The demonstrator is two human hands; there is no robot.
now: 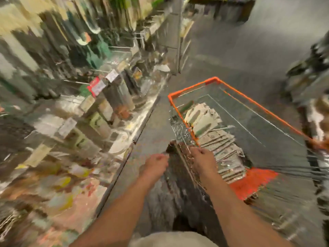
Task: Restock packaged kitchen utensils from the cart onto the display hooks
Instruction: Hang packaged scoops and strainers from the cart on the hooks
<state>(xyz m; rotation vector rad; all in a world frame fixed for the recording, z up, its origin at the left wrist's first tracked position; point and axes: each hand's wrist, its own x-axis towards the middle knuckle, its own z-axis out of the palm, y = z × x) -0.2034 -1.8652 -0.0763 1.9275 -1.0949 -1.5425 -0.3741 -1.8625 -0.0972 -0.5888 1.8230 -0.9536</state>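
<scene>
- Reaching forward from the bottom edge, two bare forearms stretch over a grey floor (231, 50); the whole view is heavily smeared.
- The left hand (156, 164) hovers over the floor between the shelving and the cart, fingers curled inward; whether it holds anything, I cannot tell.
- The right hand (203, 158) sits at the cart's near left corner, its fingers (200, 152) bent down onto a blurred, shiny package (185, 154) at the rim; the grasp itself is too smeared to confirm.
- The cart (236, 94), wire-sided with an orange rim, stands right of the hands.
- Inside it, stacks of packaged utensils (211, 132) on pale cards lie fanned along the left side, from near the right hand toward the far corner.
- Display hooks (124, 48) loaded with hanging goods fill the shelving on the left, running away up the aisle.
</scene>
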